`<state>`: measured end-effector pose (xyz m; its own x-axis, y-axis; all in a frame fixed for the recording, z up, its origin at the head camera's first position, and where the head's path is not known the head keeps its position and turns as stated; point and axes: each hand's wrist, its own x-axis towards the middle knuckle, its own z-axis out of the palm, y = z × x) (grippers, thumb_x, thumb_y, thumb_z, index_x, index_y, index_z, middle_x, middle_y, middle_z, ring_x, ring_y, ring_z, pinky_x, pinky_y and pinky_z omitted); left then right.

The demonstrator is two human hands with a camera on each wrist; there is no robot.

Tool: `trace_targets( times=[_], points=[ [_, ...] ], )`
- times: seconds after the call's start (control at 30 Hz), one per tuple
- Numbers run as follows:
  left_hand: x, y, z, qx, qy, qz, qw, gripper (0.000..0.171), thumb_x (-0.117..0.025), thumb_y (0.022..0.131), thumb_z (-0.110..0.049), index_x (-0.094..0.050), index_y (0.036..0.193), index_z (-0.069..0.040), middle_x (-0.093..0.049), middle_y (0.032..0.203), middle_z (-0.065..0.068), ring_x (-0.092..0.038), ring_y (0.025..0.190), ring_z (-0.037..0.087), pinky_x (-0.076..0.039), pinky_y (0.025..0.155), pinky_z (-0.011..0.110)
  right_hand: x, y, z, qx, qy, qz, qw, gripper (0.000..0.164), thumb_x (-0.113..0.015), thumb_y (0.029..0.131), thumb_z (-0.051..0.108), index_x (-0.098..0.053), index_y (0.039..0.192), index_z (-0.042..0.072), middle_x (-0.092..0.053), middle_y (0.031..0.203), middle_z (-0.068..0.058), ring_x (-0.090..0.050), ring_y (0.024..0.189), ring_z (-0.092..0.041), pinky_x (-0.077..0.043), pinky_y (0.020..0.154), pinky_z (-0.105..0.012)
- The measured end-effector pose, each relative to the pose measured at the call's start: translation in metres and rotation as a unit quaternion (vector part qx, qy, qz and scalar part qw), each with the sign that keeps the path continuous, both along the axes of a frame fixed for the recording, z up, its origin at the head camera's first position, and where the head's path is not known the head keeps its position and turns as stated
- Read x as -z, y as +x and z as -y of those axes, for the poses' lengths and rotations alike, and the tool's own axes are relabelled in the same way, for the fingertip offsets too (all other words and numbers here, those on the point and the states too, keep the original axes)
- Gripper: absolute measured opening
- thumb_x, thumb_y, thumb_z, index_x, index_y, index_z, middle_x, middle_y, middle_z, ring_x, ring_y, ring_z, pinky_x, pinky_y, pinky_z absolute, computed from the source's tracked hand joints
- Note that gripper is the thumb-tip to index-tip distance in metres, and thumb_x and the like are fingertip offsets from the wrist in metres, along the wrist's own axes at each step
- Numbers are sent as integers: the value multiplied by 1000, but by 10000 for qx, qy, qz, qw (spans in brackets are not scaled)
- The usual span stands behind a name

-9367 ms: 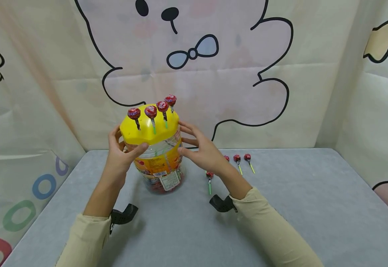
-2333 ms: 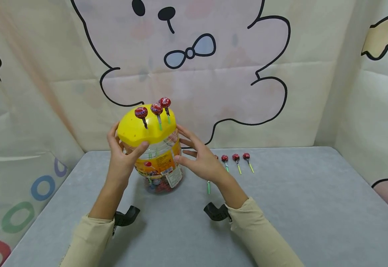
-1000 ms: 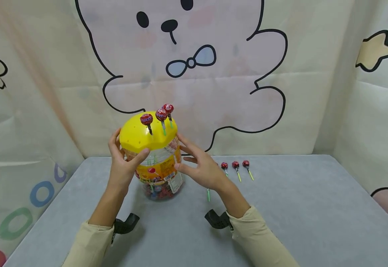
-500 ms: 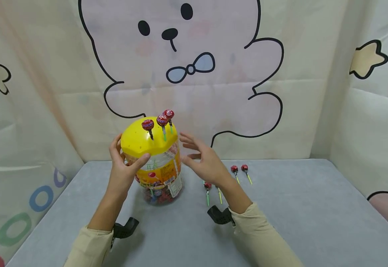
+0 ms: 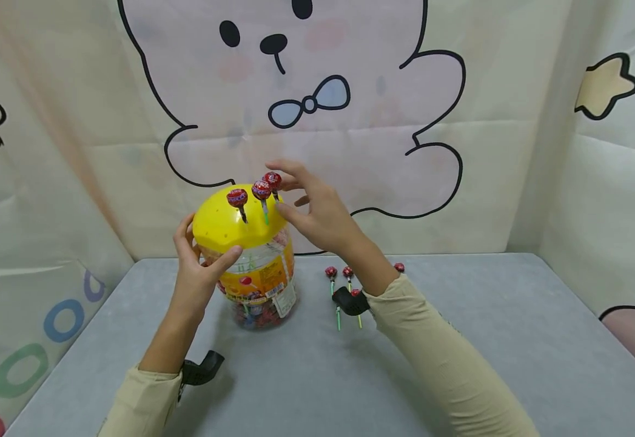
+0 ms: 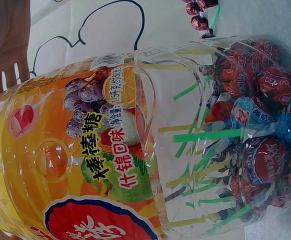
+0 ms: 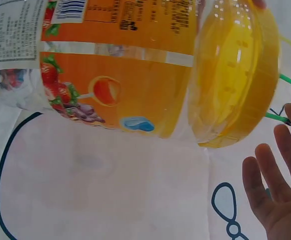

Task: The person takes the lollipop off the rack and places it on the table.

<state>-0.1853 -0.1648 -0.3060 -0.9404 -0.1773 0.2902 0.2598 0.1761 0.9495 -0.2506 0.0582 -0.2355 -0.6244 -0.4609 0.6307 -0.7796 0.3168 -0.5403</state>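
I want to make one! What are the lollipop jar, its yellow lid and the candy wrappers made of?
Lollipop jar: probably clear, glossy plastic; sticks show through it. Yellow lid: likely hard plastic; smooth, with bright highlights. Candy wrappers: seem thin film or foil; shiny, bunched at the sticks.

The jar [image 6: 130,145] bears black "棒棒糖" and red "什锦口味"; "净含量" precedes figures too small to confirm. White characters on its red oval [image 6: 100,211] are undeciphered. It also carries a barcode [image 7: 69,10]; small print on its white sticker [image 7: 13,35] is illegible.
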Motion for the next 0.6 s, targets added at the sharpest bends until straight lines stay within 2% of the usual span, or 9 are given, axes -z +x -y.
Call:
trace_targets(
  times=[0.27, 0.4, 0.6],
  points=[
    [1, -1, 0, -42, -11, 8, 10000, 90, -69, 93, -21, -4, 153, -35, -13, 159, -5, -36, 131, 21, -34, 117, 53, 2, -3, 3, 103, 266, -69, 9996, 52, -62, 98, 14, -39, 143, 27, -70, 117, -4, -65, 105, -15, -55, 89, -32],
    [2, -1, 1, -44, -19, -18, 10000, 90, -69, 93, -21, -4, 153, -36, -13, 160, -6, -37, 131, 21, -34, 117, 54, 0, -3, 5, 124, 275, -86, 9995, 49, -61, 99, 14, -40, 141, 26, -71, 114, -5, -65, 102, -16, -55, 90, -33],
    [1, -1, -1, -24, -13, -82, 10000, 90, -70, 93, -20, -5, 152, -39, -14, 159, -8, -37, 132, 22, -35, 117, 54, -2, -2, 4, 170, 165, -219, 9995, 47, -61, 99, 13, -42, 141, 25, -73, 110, -4, -66, 98, -14, -54, 87, -28]
  ],
)
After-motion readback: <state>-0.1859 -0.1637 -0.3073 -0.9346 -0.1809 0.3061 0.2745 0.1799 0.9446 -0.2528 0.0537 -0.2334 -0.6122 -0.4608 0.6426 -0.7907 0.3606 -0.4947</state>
